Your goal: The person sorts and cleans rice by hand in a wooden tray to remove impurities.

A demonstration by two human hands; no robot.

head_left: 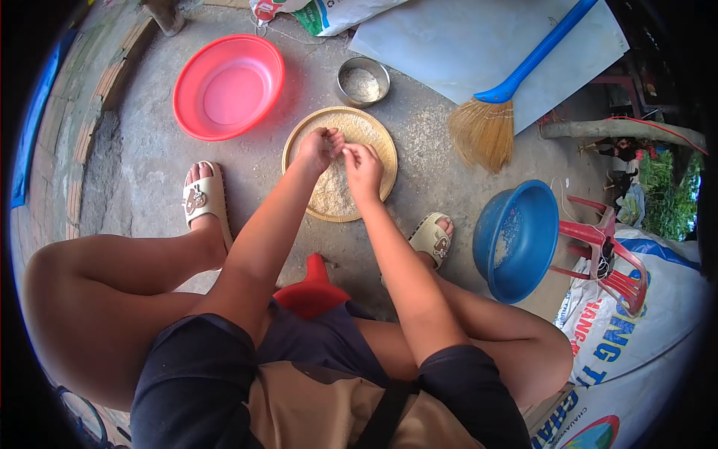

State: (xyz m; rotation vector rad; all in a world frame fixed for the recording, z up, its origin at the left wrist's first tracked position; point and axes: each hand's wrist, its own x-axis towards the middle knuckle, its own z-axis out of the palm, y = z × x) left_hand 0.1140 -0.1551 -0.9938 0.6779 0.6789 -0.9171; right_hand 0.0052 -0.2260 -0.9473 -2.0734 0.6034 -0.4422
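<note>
Grain, pale and broken [329, 198], loose: spread over a round, shallow tray of woven bamboo [340, 218], set on the grey concrete floor [149, 168] ahead of the feet. Coverage uneven, heaviest toward the near side.

Left hand [321, 148]: above the tray, fingers bent inward, partly closed. Contents, if any: cannot be told.

Right hand [363, 170]: beside the left, over the same tray, thumb and fingertips drawn together. Whether a grain sits between them: too small to tell.

Small round steel bowl [381, 78]: upright, just beyond the tray, with pale grain in its bottom.

Deep blue plastic basin [535, 258]: to the right, tilted in view, a patch of pale grain inside.

Wide pink plastic basin [188, 88]: upright, to the left beyond the tray.

Broom, straw head and blue handle [490, 131]: head on the floor, handle over a pale flat sheet [441, 49]. Scattered grain lies between broom and tray.

Red plastic chair [598, 243] and printed white sacks [647, 329]: far right.

State of progress, as judged: partway. Much grain remains on the tray, with smaller amounts in bowl and blue basin; their sorting is not discernible.
</note>
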